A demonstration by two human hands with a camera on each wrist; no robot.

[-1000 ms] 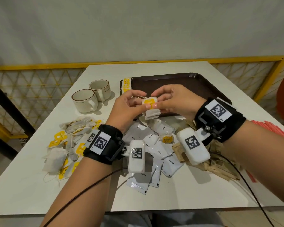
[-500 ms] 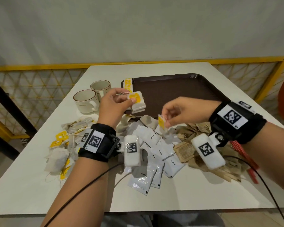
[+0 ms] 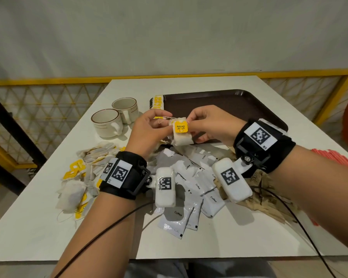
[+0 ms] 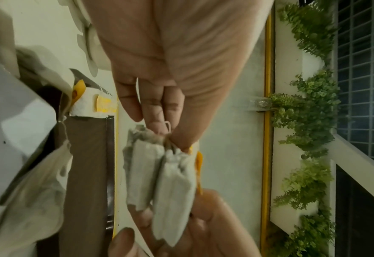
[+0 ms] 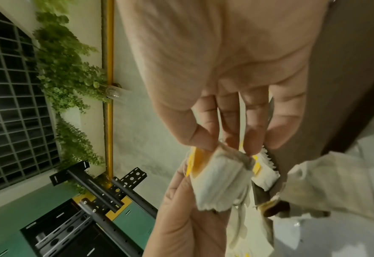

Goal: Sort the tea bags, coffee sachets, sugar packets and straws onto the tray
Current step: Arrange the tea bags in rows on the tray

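Both hands meet above the near left edge of the dark brown tray. Between them is a small stack of white tea bags with a yellow RELAX tag on top. My left hand pinches the stack's top edge and string; in the left wrist view the tea bags hang from its fingertips. My right hand pinches the same stack from the right, shown in the right wrist view as the tea bags. A row of tea bags lies at the tray's left edge.
Loose tea bags lie at the left of the white table. White coffee sachets pile up in the middle, brown sugar packets to their right, red straws at the far right. Two cups stand behind the tea bags.
Half a second ago the hands were apart, the left holding the stack, the right pinching a tea bag by its tag. Now the right hand has come back and added it to the stack.
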